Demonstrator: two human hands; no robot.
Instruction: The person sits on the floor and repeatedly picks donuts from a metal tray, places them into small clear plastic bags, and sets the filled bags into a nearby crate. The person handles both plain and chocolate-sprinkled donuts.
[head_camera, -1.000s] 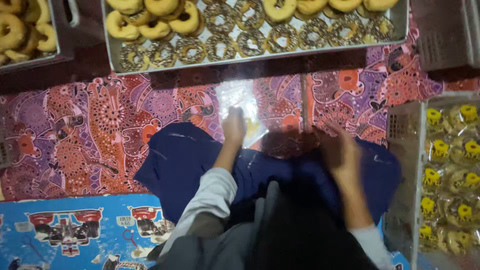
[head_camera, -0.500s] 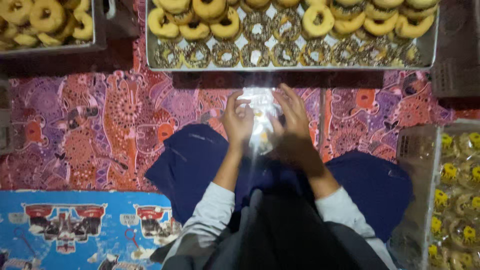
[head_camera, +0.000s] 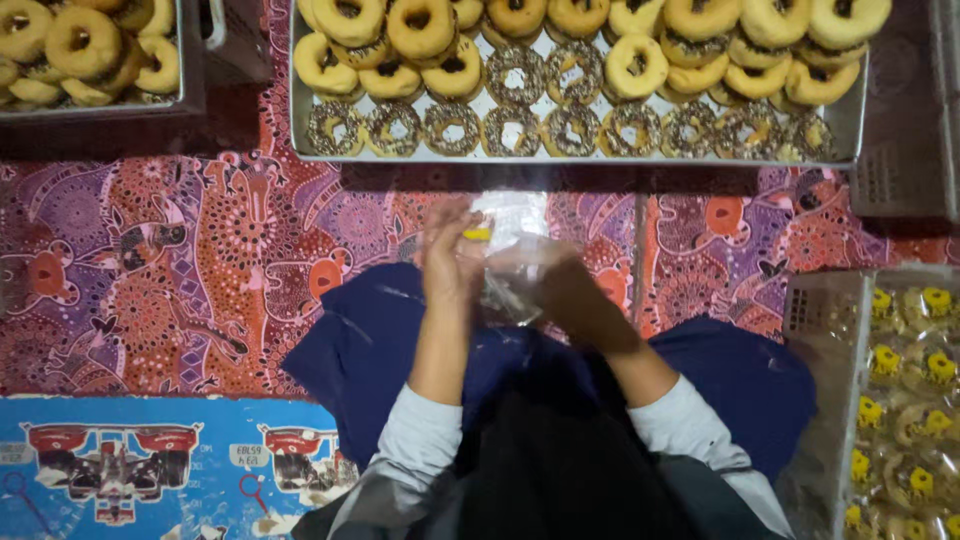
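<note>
Clearly both hands grip the clear plastic bag (head_camera: 512, 262) just near of the doughnut tray (head_camera: 300, 120) — left hand (head_camera: 452, 262) pinching one edge, right hand (head_camera: 570, 292) the other; hold its mouth wide — taut

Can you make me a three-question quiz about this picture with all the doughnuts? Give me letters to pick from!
1. Where is the big doughnut tray?
A. beyond the hands, at the top
B. on the person's lap
C. on the blue mat

2. What colour are the sleeves?
A. red
B. light grey
C. green

3. What are the hands doing?
A. resting flat on the floor
B. both holding a clear plastic bag
C. lifting a doughnut

Answers:
1 A, the tray lies past the hands by the picture's top edge.
2 B, both forearms wear light grey.
3 B, the left hand and right hand grip the see-through bag between them.
</note>
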